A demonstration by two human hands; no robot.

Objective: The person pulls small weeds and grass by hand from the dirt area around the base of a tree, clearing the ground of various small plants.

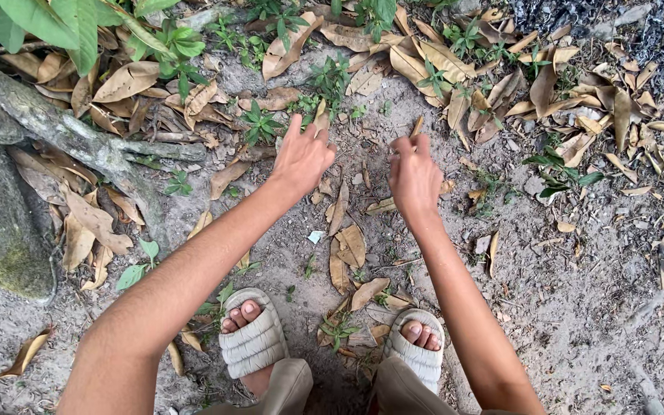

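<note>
Grey ribbed sandals sit nearest you, the left sandal (253, 338) and the right sandal (416, 355) planted on bare sandy ground (578, 307), with a few dry leaves (347, 250) lying between and just ahead of them. Both your arms reach forward from there, well apart at the elbows and drawing closer toward the hands.

Your right hand (414, 175) is pinched shut on a dry brown leaf (416, 127), thumb and fingertips closed on its lower end; the leaf stands nearly upright out of the top of your grip, long axis running away from you and tipped slightly right. Your left hand (301, 156) is spread, fingers loose and parted, forefinger pointing ahead, with its fingertips just above the leaf litter near a small green weed (260, 123); it grips nothing that you can see. The two hands are near each other but not touching, the held leaf lying to the right of your left hand.

Farther out, a thick band of fallen leaves (424, 54) crosses the top, and a mossy tree root (48, 123) runs along the far left
</note>
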